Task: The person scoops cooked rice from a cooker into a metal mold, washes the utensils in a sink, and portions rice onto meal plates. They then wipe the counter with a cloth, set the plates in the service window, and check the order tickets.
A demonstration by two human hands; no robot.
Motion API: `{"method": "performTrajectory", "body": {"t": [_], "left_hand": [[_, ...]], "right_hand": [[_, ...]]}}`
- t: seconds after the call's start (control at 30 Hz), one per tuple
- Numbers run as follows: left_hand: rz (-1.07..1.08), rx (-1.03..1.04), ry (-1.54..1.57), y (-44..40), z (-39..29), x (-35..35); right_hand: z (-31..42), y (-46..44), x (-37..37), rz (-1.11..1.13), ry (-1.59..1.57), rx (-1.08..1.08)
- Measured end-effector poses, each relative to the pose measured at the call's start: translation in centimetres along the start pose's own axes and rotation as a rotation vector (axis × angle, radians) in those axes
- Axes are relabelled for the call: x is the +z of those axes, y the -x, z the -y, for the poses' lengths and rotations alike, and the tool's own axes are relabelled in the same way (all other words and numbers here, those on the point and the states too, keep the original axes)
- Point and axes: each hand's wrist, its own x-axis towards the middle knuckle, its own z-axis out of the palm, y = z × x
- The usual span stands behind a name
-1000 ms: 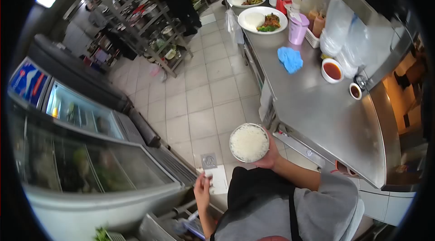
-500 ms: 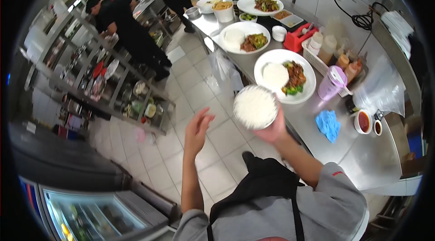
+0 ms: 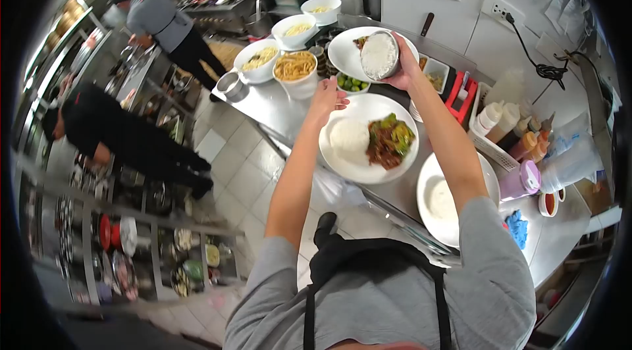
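Observation:
My right hand [image 3: 404, 71] grips a metal bowl packed with white rice [image 3: 379, 57]. The bowl is tipped toward me, over the far oval plate [image 3: 342, 54], and hides part of the meat and vegetables there. Nothing is in my left hand [image 3: 327, 97], whose fingers are loosely bent beside a small bowl of green vegetables [image 3: 352, 83]. Below it lies a white plate [image 3: 334, 167] with a rice mound [image 3: 349, 139] and dark meat with greens [image 3: 388, 141]. Another plate with rice [image 3: 428, 215] is partly covered by my right forearm.
Noodle bowls [image 3: 258, 59] and a tub of fries [image 3: 295, 67] stand at the counter's left edge. Sauce bottles [image 3: 503, 123] fill a white basket beside a purple tumbler [image 3: 520, 180]. Two people work at the left, one in black [image 3: 125, 123], one in grey [image 3: 155, 16].
The rice bowl has moved forward in my right hand, from in front of the counter to above the far plate. My left hand has come over the counter. The view has shifted along the counter.

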Motion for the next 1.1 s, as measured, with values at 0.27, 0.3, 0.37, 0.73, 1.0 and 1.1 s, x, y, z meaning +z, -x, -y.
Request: {"method": "performTrajectory", "body": {"t": [0.27, 0.3, 0.37, 0.73, 1.0, 1.1], "left_hand": [[0.260, -0.037, 0.148, -12.3, -0.2, -1.3], [0.280, -0.001, 0.132, -12.6, 0.5, -1.5], [0.270, 0.019, 0.154, -13.1, 1.2, -1.9], [0.428, -0.196, 0.380, -11.7, -0.1, -3.5], [0.419, -0.220, 0.420, -10.4, 0.6, -4.8], [0.410, -0.216, 0.311, -9.4, 0.2, -4.8]], "right_hand": [[-4.1, -11.3, 2.7, -0.668, 1.707, -0.381], [-5.1, -11.1, 2.7, -0.712, 1.800, -0.418], [-6.4, -11.2, 2.8, -0.786, 1.997, -0.512], [-6.2, -10.5, 2.5, -0.809, 1.993, -0.727], [-3.8, -10.1, 3.9, -0.865, 1.854, -0.856], [-1.0, -8.8, 5.1, -0.880, 1.359, -0.818]]}}
